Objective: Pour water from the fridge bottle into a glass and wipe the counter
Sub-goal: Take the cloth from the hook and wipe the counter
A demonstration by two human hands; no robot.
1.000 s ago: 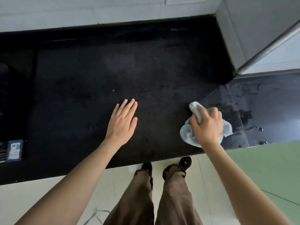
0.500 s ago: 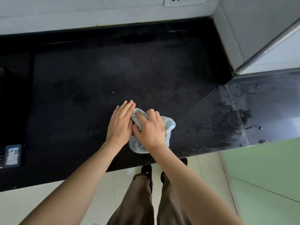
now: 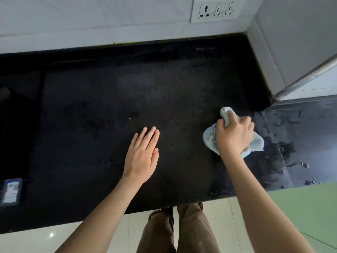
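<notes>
A black stone counter (image 3: 102,110) fills the view. My right hand (image 3: 234,135) presses a crumpled light-blue cloth (image 3: 209,138) onto the counter at the right, fingers closed over its bunched top. My left hand (image 3: 143,155) lies flat on the counter near the middle, palm down, fingers together and holding nothing. Wet streaks and droplets (image 3: 284,154) cover the glossy stretch just right of the cloth. No bottle or glass is in view.
A white tiled wall with a socket plate (image 3: 215,10) runs along the back. A grey cabinet or fridge corner (image 3: 284,44) stands at the back right. A dark appliance with a label (image 3: 11,191) sits at the left edge. My legs (image 3: 175,232) and the floor show below the counter's front edge.
My right hand has slid the cloth from beside my left hand back to the right, to the edge of the wet patch. My left hand has stayed flat in place.
</notes>
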